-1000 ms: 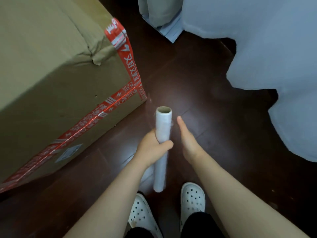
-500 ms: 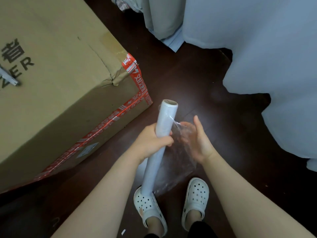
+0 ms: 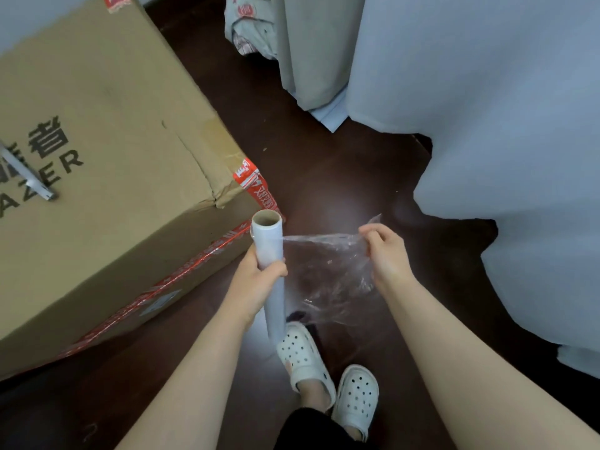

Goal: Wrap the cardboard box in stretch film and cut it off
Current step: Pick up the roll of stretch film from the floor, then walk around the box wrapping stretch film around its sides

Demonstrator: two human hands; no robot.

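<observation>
A large cardboard box (image 3: 107, 177) with red tape along its edges and black lettering on top fills the left of the head view, standing on the dark floor. My left hand (image 3: 256, 284) grips a white stretch film roll (image 3: 269, 251) held upright, just right of the box's near corner. A clear sheet of film (image 3: 328, 271) stretches from the roll to my right hand (image 3: 386, 251), which pinches its free edge. A metal blade-like tool (image 3: 27, 175) lies on the box top at the far left.
Pale blue-grey fabric (image 3: 487, 125) drapes over things at the right and back. A crumpled printed bag (image 3: 250, 30) lies at the back. My feet in white clogs (image 3: 324, 375) stand on the dark wooden floor (image 3: 324, 177) below the roll.
My right hand has taken the film's free edge and pulled it rightward off the roll, opening a wider sheet. The view has tilted up, showing more of the box top.
</observation>
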